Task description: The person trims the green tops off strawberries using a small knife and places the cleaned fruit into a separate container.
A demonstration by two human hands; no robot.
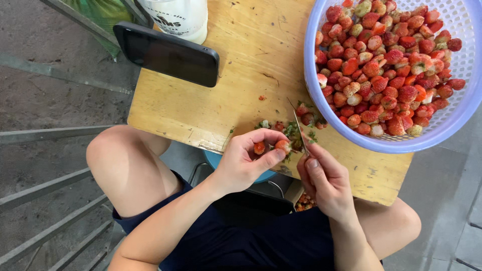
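Head view: left hand (pixel 246 163) pinches a strawberry (pixel 282 145) at table edge, right hand (pixel 324 178) grips a small knife (pixel 300 131) on it. Cut green tops (pixel 291 129) lie at 12 o'clock. Purple basket (pixel 321 113) at 2 o'clock, still heaped; mostly undone.

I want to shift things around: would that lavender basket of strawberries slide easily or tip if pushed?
The basket looks heaped with strawberries, so probably heavy and slow to slide. Part of it seems to overhang the wooden table, so a push outward might tip it.
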